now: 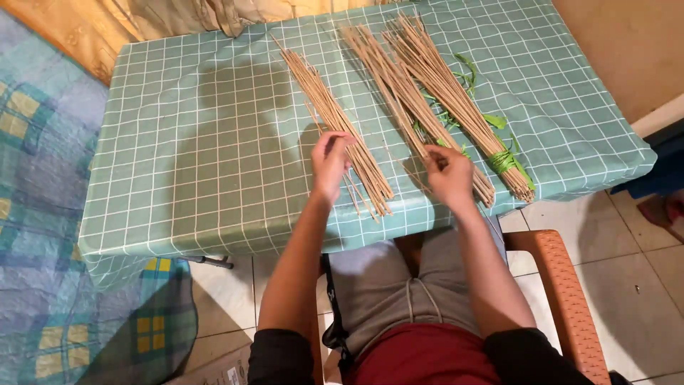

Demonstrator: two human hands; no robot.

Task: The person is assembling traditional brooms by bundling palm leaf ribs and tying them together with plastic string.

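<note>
Three groups of thin tan sticks lie on a table with a green checked cloth (214, 142). My left hand (329, 162) rests at the near end of the left loose pile (335, 117), fingers curled over the sticks. My right hand (449, 175) pinches the near end of the middle pile (399, 93). Further right lies a bundle (456, 100) tied with a green strip (503, 161) near its front end. Green leaf scraps (470, 71) lie beside and under it.
An orange chair arm (563, 285) is at my right by my lap. A blue patchwork blanket (43, 214) lies on the left. A tan curtain (142, 18) hangs beyond the table. The floor is tiled.
</note>
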